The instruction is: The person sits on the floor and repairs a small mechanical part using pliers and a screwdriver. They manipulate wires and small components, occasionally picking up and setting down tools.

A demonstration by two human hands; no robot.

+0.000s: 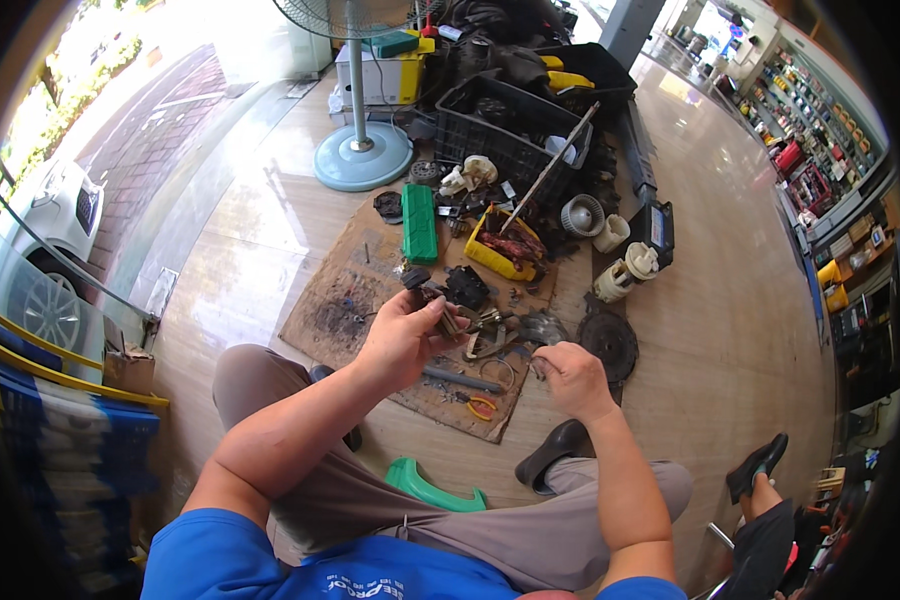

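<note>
My left hand (402, 338) is closed around a small dark part with metal on it (448, 318), above the cardboard sheet (320, 300); the fingers hide much of it. Lower and to the right, my right hand (574, 382) has its fingers pinched together at a tiny thing too small to name. Beneath the hands, on the cardboard, lie a grey tube (460, 380), yellow-handled pliers (480, 406) and loose metal pieces. Just beyond my left hand are a black part (466, 287) and a long green case (420, 224).
A yellow cut-open container (505, 262) holds dark reddish things and a long rod. Behind stand a black crate (490, 140) and a fan base (363, 157). A round black disc (607, 345) lies right; a green curved piece (433, 487) lies between my legs. Another person's shoe (756, 468) shows at right.
</note>
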